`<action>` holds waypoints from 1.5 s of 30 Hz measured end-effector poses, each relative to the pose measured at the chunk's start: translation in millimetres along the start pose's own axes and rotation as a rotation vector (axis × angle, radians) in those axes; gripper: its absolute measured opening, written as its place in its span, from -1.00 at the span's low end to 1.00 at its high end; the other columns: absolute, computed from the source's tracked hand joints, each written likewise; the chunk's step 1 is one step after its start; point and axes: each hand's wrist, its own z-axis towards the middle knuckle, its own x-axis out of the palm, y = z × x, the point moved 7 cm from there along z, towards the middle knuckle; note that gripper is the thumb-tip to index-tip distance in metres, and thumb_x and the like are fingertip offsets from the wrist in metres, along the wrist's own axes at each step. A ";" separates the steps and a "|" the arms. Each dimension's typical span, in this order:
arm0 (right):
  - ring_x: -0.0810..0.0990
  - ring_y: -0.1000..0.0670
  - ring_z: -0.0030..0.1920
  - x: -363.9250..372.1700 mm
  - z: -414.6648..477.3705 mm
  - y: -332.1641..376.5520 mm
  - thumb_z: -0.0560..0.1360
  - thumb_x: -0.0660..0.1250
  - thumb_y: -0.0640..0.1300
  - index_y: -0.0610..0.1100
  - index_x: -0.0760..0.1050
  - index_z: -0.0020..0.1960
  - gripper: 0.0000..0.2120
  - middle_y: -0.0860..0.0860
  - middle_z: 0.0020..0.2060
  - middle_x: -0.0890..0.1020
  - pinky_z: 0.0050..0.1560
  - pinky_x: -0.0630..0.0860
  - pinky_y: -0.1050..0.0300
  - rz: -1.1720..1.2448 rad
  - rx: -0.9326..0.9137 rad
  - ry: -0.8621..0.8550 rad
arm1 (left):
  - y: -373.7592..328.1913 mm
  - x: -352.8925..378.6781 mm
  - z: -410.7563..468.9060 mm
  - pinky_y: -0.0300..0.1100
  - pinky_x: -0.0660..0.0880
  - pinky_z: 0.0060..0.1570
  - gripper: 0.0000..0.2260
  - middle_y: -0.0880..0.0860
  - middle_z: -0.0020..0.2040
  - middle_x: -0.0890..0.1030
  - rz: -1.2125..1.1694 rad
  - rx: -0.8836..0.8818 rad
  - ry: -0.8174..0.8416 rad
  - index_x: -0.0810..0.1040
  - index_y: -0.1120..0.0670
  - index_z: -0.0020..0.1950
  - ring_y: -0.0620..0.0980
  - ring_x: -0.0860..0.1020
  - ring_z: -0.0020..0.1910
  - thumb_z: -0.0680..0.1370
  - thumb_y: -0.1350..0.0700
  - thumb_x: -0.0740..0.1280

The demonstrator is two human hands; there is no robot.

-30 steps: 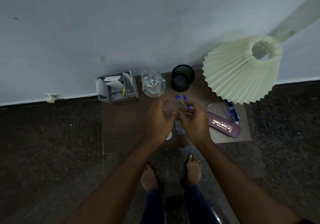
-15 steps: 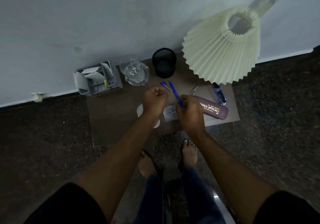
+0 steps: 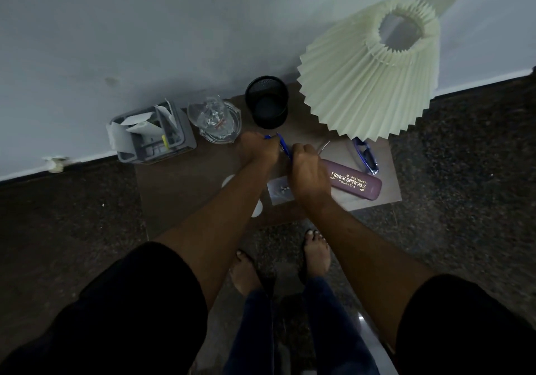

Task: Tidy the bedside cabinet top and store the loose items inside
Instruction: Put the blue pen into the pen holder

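Observation:
Two blue pens (image 3: 282,146) stick up and to the left out of my right hand (image 3: 307,171), which is closed around them above the middle of the brown cabinet top (image 3: 174,189). My left hand (image 3: 256,151) is a closed fist right beside it, its knuckles touching the pen tips; nothing shows inside it. Just behind the hands stands a black mesh pen holder (image 3: 266,103). A purple spectacle case (image 3: 356,184) lies to the right of my right hand, with blue glasses (image 3: 367,157) behind it. A small clear packet (image 3: 278,192) lies under my right wrist.
A grey organiser (image 3: 153,135) with papers stands at the back left, a glass jug (image 3: 216,120) next to it. A pleated cream lampshade (image 3: 371,78) overhangs the back right. A white round item (image 3: 229,181) is partly hidden by my left forearm. My feet stand by the front edge.
My left fist has moved up from the cabinet middle to the pen tips. My right hand keeps hold of the pens. The camera has shifted closer.

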 end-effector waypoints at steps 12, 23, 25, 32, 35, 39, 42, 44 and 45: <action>0.64 -0.20 0.01 10.6 13.2 -0.8 0.59 0.25 -0.39 -0.28 0.56 0.19 -0.78 -0.21 0.08 0.58 0.09 0.62 -0.05 0.024 0.013 0.080 | -3.7 -4.6 7.9 -0.25 0.37 -0.33 -0.77 0.10 0.02 0.69 0.206 -0.044 -0.061 0.65 0.18 0.08 -0.05 0.56 -0.16 0.48 0.10 0.45; 0.64 -0.18 -0.10 -11.4 6.7 -6.0 0.52 0.29 -0.27 -0.22 0.58 0.01 -0.88 -0.16 -0.10 0.65 -0.07 0.59 -0.08 0.227 0.104 0.010 | 1.9 -8.5 -1.0 -0.29 0.48 -0.39 -0.80 -0.07 -0.34 0.61 -0.041 0.006 -0.029 0.52 0.01 -0.30 -0.08 0.63 -0.31 0.40 0.17 0.51; 0.63 -0.11 -0.17 -19.5 -1.8 -7.3 0.49 0.33 -0.17 -0.16 0.61 0.00 -0.86 -0.10 -0.17 0.67 -0.19 0.55 0.04 0.270 0.089 -0.037 | 4.7 -11.1 -6.2 -0.26 0.52 -0.38 -0.85 -0.05 -0.32 0.64 -0.172 0.015 0.026 0.58 0.02 -0.21 -0.08 0.64 -0.33 0.44 0.23 0.50; 0.61 0.14 -0.35 -30.7 -31.4 -8.2 0.53 0.32 -0.24 -0.08 0.62 0.00 -0.86 0.11 -0.31 0.65 -0.31 0.51 0.23 0.706 0.181 0.038 | 15.2 -32.7 -32.9 -0.11 0.67 0.05 -0.79 0.19 0.00 0.69 -0.755 -0.110 0.256 0.58 0.24 0.16 0.07 0.69 -0.01 0.53 0.37 0.38; 0.52 0.07 -0.53 -26.6 -43.2 -6.5 0.60 0.28 -0.30 -0.28 0.62 0.03 -0.86 -0.01 -0.42 0.60 -0.55 0.42 0.20 1.071 0.345 0.132 | 19.9 -47.9 -37.9 -0.08 0.64 0.11 -0.85 0.22 0.04 0.67 -0.904 -0.173 0.276 0.58 0.23 0.08 0.12 0.67 0.06 0.54 0.38 0.37; 0.36 0.10 -0.59 -27.6 -51.4 -0.7 0.63 0.27 -0.27 -0.32 0.61 -0.02 -0.83 0.08 -0.55 0.53 -0.57 0.26 0.31 1.106 0.360 0.220 | 30.4 -61.7 -42.1 -0.08 0.65 0.11 -0.91 0.20 -0.01 0.69 -0.976 -0.198 0.313 0.60 0.21 0.01 0.14 0.67 0.09 0.55 0.36 0.39; 0.36 0.21 -0.60 -26.8 -58.3 8.7 0.61 0.33 -0.27 -0.27 0.62 -0.01 -0.89 0.15 -0.59 0.51 -0.57 0.26 0.36 1.117 0.305 0.253 | 39.0 -69.4 -42.0 -0.10 0.66 0.05 -0.83 0.18 -0.04 0.70 -1.007 -0.196 0.308 0.57 0.23 0.12 0.13 0.70 0.04 0.55 0.35 0.39; 0.33 0.24 -0.62 -24.4 -61.3 12.8 0.60 0.33 -0.29 -0.25 0.63 -0.02 -0.90 0.16 -0.60 0.50 -0.58 0.24 0.39 1.110 0.283 0.265 | 43.3 -72.1 -43.0 -0.11 0.67 0.04 -0.72 0.19 -0.02 0.70 -1.021 -0.206 0.298 0.52 0.26 0.26 0.11 0.71 0.00 0.56 0.35 0.38; 0.31 0.23 -0.62 -23.4 -62.1 13.5 0.60 0.33 -0.30 -0.21 0.64 -0.07 -0.87 0.16 -0.61 0.49 -0.58 0.22 0.37 1.093 0.281 0.266 | 44.8 -73.5 -43.8 -0.11 0.67 0.04 -0.67 0.20 -0.01 0.70 -1.025 -0.209 0.293 0.50 0.27 0.32 0.11 0.72 -0.01 0.56 0.35 0.38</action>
